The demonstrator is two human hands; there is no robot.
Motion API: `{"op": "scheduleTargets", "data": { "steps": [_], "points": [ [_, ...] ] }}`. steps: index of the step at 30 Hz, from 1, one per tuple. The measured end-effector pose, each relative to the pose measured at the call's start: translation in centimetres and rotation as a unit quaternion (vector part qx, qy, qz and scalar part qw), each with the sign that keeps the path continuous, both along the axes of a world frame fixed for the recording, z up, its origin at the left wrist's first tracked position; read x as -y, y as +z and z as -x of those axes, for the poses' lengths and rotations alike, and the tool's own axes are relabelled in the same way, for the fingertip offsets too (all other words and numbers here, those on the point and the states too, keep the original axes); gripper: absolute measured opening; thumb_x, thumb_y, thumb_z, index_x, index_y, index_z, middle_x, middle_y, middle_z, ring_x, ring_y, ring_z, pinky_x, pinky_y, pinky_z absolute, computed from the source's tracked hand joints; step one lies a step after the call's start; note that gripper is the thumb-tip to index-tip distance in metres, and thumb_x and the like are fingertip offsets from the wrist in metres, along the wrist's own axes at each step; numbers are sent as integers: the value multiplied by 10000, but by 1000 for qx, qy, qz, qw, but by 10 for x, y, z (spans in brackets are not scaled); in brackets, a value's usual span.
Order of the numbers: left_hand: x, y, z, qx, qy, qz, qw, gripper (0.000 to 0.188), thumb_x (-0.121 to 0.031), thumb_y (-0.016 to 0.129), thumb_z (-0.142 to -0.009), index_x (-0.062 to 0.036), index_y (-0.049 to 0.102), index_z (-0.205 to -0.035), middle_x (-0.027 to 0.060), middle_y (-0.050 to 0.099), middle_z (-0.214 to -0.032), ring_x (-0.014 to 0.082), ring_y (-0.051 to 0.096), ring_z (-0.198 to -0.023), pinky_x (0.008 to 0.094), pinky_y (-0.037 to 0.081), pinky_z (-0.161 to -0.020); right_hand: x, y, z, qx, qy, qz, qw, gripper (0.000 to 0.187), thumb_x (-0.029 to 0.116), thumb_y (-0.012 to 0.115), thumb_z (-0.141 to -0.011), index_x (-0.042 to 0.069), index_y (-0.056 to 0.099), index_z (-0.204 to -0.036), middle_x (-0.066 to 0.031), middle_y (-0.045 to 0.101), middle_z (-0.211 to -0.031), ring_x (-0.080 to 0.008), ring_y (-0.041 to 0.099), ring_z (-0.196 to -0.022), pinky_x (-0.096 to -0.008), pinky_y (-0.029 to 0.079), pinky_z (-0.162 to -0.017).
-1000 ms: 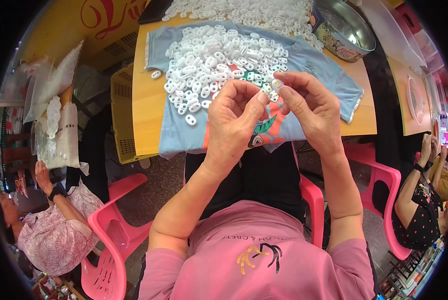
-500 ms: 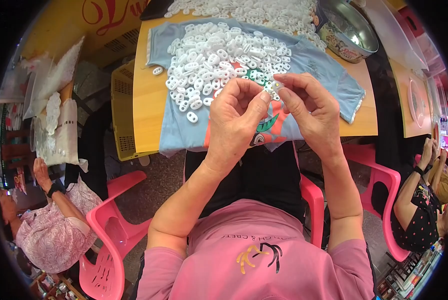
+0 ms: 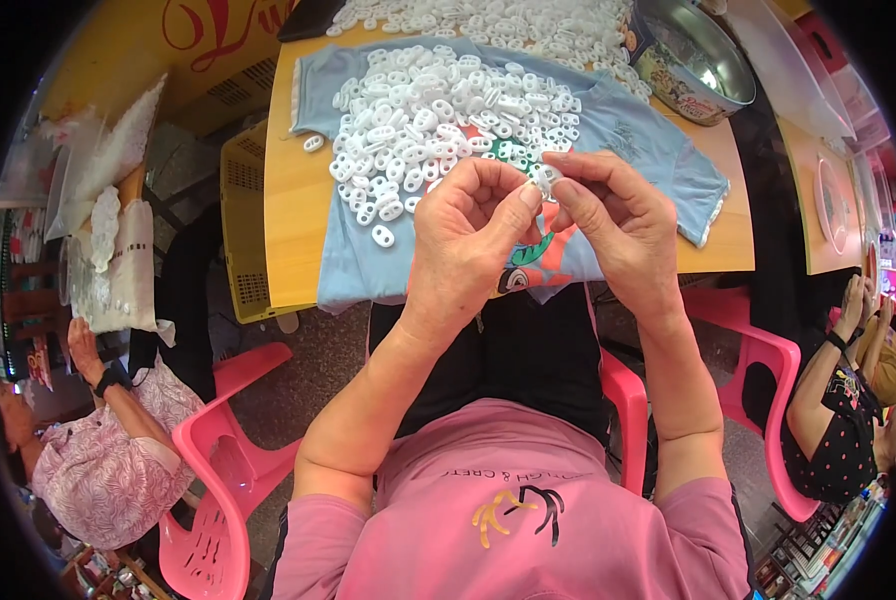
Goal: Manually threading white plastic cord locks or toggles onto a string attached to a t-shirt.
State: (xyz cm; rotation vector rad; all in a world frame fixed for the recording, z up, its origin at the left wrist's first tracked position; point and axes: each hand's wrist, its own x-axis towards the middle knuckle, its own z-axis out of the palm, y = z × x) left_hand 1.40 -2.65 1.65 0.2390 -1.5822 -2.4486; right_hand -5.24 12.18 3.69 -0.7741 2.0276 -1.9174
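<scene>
The right hand (image 3: pixel 623 220) pinched a small white piece (image 3: pixel 546 177) between thumb and fingertip, above a blue shirt (image 3: pixel 358 272); the left hand (image 3: pixel 468 235) had thumb and index finger narrowed beside it, whether gripping I could not tell; a heap of two-holed white pieces (image 3: pixel 408 130) lay on the shirt; a round tin (image 3: pixel 690 98) gleamed inside, contents unclear, as with the yellow crate (image 3: pixel 251 288).

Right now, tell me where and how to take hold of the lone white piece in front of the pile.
Probably pinch the lone white piece by its rounded ends, coming from the near left: it looks flat on the blue shirt, with the pile beyond it.
</scene>
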Motion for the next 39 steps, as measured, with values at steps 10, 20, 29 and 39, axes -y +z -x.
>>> {"op": "scheduleTargets", "data": {
  "steps": [10, 20, 29, 39],
  "points": [
    [-1, 1, -1, 18, -14, -64, 998, 131, -86, 637, -920, 29, 587, -958, 66, 645, -839, 94, 601, -704, 225, 486, -624, 3, -4, -6, 12, -21, 16, 1000, 215, 7, 619, -923, -42, 640, -1131, -53, 631, -968, -80, 608, -767, -207, 497, -691],
    [-1, -5, -4, 25, -15, -75, 997, 159, -82, 677, -908, 20, 589, -991, 68, 655, -869, 99, 624, -751, 226, 514, -677, 4, -11, -11, 105, -11, 66, 992, 234, 43, 624, -933, -33, 633, -1153, -29, 633, -907, -73, 577, -775, -206, 475, -721],
    [8, -7, -8, -105, -13, 82, 991, 290, -226, 597, -974, -17, 595, -1174, 90, 559, -1208, 113, 555, -1052, 250, 463, -872, 2, 3, -6, 257, 62, 150, 953, 461, 75, 617, -931, -2, 460, -1357, -77, 612, -971, -141, 613, -753, -240, 506, -666],
    [-5, -14, -11, -174, -73, 78, 979, 519, -473, 408, -1017, -46, 586, -1252, 117, 453, -1352, 193, 473, -1209, 277, 502, -839, 12, 11, -19, 320, 116, 200, 919, 825, 81, 684, -869, 93, 188, -1528, -94, 559, -1149, -148, 601, -1000, -295, 529, -820]
  ]
}}
